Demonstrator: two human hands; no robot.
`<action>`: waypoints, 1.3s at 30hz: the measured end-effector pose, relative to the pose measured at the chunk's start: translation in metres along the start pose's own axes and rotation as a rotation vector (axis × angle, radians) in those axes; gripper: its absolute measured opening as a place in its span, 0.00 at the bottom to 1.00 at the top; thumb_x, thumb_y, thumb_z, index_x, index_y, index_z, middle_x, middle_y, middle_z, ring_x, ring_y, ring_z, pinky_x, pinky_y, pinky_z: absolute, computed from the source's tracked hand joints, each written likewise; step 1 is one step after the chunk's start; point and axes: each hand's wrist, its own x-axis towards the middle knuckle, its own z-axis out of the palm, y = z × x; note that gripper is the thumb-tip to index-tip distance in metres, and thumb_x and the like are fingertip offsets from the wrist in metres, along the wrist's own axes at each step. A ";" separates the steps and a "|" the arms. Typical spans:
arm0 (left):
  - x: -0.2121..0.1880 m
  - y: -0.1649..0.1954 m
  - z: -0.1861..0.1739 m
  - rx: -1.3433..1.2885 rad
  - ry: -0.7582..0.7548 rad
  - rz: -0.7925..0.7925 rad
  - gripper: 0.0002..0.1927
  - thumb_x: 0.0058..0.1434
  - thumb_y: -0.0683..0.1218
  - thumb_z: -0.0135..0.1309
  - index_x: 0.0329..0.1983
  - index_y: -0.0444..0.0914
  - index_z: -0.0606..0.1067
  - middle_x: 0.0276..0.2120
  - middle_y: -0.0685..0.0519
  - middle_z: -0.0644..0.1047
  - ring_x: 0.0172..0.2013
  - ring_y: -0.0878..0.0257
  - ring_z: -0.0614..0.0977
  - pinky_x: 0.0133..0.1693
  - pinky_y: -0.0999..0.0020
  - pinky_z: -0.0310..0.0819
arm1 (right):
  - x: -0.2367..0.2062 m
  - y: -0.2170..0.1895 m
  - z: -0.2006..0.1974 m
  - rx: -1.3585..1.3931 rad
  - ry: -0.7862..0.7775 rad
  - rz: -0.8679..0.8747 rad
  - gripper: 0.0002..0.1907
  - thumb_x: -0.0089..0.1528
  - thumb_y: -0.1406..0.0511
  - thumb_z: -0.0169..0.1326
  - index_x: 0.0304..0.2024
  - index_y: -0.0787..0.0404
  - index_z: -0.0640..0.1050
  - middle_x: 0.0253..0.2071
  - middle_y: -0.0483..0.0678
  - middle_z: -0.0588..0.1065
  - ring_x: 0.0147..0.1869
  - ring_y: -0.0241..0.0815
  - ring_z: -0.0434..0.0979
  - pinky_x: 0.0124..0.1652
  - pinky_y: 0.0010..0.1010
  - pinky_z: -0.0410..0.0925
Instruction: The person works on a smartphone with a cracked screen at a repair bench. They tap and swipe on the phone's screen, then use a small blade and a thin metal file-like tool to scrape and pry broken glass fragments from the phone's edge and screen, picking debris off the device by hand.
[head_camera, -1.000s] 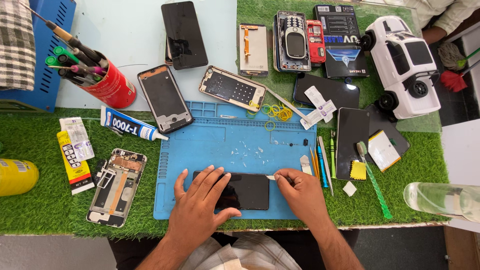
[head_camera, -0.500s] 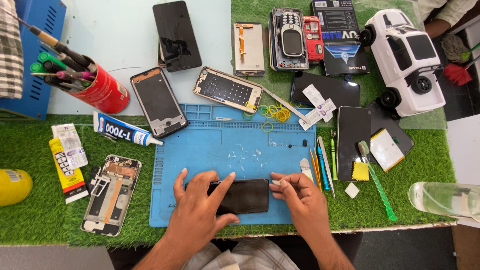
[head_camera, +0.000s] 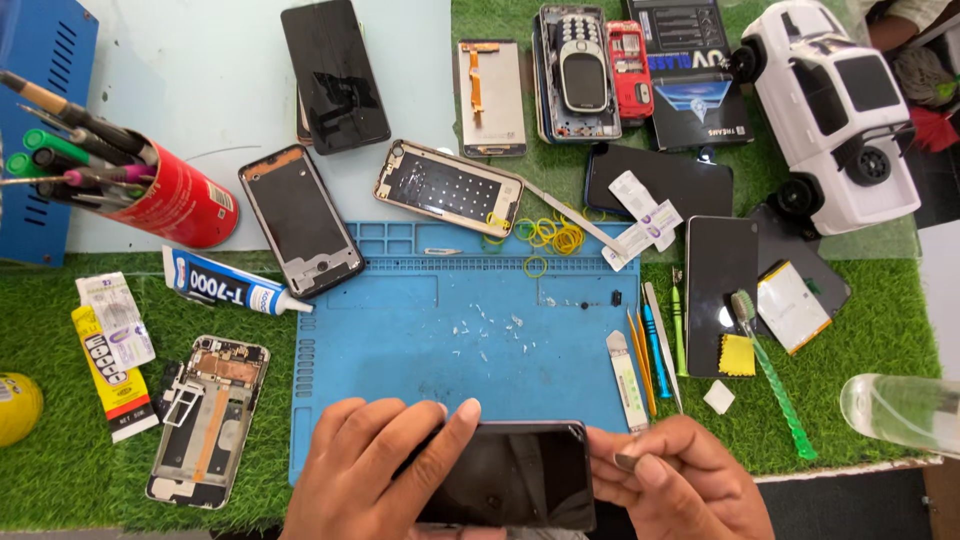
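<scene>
A: Where is the flat black glass-fronted phone (head_camera: 510, 475)?

B: At the near edge of the blue rubber work mat (head_camera: 420, 330), which lies on the bench, between the 2 hands.

A: And the left hand (head_camera: 375, 475)?

B: Spread over the phone's left end, fingers (head_camera: 445, 430) fanned across the glass.

A: The right hand (head_camera: 675, 480)?

B: At the phone's right end, thumb and fingers pressed together, pinching a small grey metal tool tip (head_camera: 623, 461).

A: Anything close by?

B: A white flat pry tool (head_camera: 628, 368) at the mat's right edge, glass crumbs (head_camera: 485, 330) mid-mat.
</scene>
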 end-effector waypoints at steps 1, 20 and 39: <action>0.001 0.001 0.000 0.051 -0.013 0.001 0.32 0.55 0.61 0.60 0.59 0.41 0.77 0.48 0.54 0.75 0.46 0.58 0.77 0.50 0.53 0.69 | 0.000 -0.001 -0.004 0.044 -0.062 0.002 0.07 0.69 0.73 0.46 0.45 0.75 0.71 0.55 0.80 0.75 0.64 0.74 0.75 0.58 0.69 0.65; 0.000 -0.011 0.005 -0.048 -0.045 0.000 0.24 0.56 0.47 0.55 0.57 0.39 0.80 0.46 0.55 0.77 0.45 0.60 0.80 0.50 0.56 0.74 | -0.008 0.003 -0.031 0.077 -0.081 0.050 0.06 0.71 0.75 0.45 0.46 0.78 0.71 0.56 0.84 0.74 0.65 0.77 0.74 0.56 0.67 0.66; -0.006 -0.004 -0.008 0.196 -0.166 0.124 0.22 0.60 0.48 0.53 0.59 0.45 0.79 0.44 0.57 0.76 0.40 0.61 0.78 0.42 0.59 0.73 | -0.011 0.001 0.013 -0.948 0.173 -0.236 0.10 0.63 0.74 0.59 0.47 0.67 0.86 0.39 0.53 0.85 0.45 0.42 0.89 0.48 0.33 0.79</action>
